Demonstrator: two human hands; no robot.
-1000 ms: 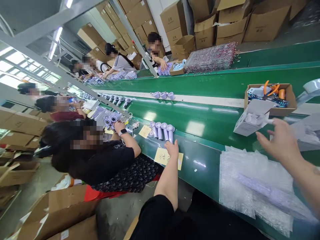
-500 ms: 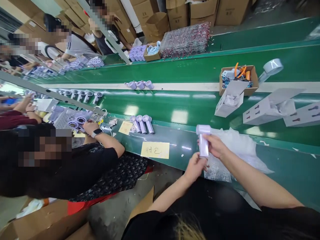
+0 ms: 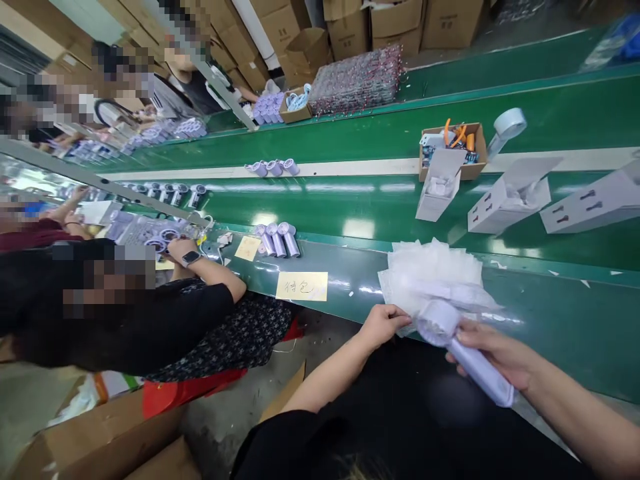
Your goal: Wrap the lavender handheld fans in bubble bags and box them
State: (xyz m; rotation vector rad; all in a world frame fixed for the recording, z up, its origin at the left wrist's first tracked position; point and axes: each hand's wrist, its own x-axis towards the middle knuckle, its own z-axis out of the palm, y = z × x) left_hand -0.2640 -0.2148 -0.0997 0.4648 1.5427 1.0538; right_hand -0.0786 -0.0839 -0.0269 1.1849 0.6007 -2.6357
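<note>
A light purple handheld fan (image 3: 480, 373) is in my right hand (image 3: 505, 350), held slantwise near my body. Fingers wrap its upper handle, and the round head points up and left. My left hand (image 3: 384, 325) pinches the edge of a translucent white plastic bag (image 3: 400, 293) just left of the fan head. More such bags lie in a fanned pile (image 3: 440, 260) on the bench beyond both hands.
Left of the bags lies a yellow handwritten note (image 3: 301, 287); three purple fans (image 3: 277, 241) stand behind it. Open white boxes (image 3: 510, 200) and a tool carton (image 3: 473, 170) are at the back right. A co-worker (image 3: 200, 293) sits to the left.
My right hand has brought the fan down and right, toward my body. My left hand has let go of the fan and moved to the bag edge. The bag pile now shows more fully.
</note>
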